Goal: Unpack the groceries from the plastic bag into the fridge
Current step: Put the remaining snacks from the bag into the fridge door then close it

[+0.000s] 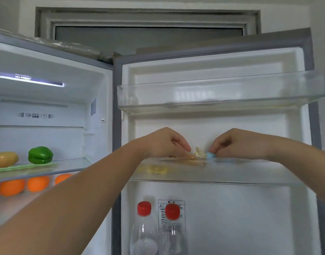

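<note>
Standing open against a pale wall with a grey-framed window (148,32) above it, the fridge (95,85) shows its lit interior to the left of the fingers and its door (213,70) straight behind them. Both hands reach over the rim of the middle door bin (231,170). The left hand (161,142) has its fingers curled downward, index tip just beside a small pale wrapped item (199,152); whether it grips anything I cannot tell. The right hand (237,144) pinches a small blue item (210,155) at its fingertips, touching the pale one. Something yellow (157,169) lies blurred inside that bin, below the left fingers. Above the fingers hangs a clear upper door bin (222,92). Below them stand two clear bottles with red caps (144,208). Well left of the fingers, a shelf (69,165) carries a green pepper (40,155) and a potato (4,159); under it lie oranges (37,184).
</note>
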